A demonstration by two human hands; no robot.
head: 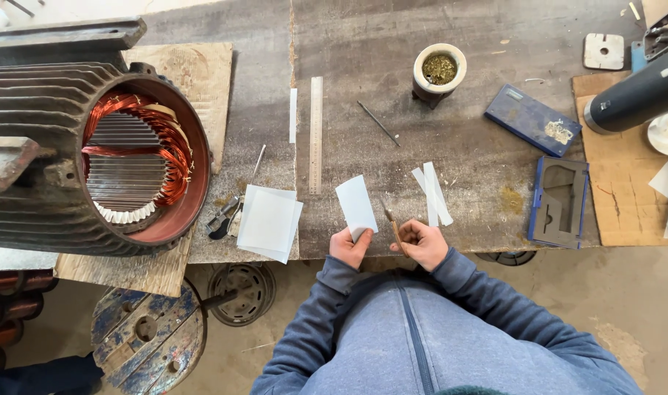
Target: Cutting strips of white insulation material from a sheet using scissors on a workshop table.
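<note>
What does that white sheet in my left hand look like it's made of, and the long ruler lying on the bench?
White sheet: likely thin insulating paper or plastic film, matte, stands stiff and flat in the left hand. Ruler: apparently steel, dull grey with a faint sheen, thin and straight.

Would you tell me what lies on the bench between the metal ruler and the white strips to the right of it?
In the head view, between the metal ruler and the white strips lies bare bench, except the white sheet held up by the left hand.
</note>
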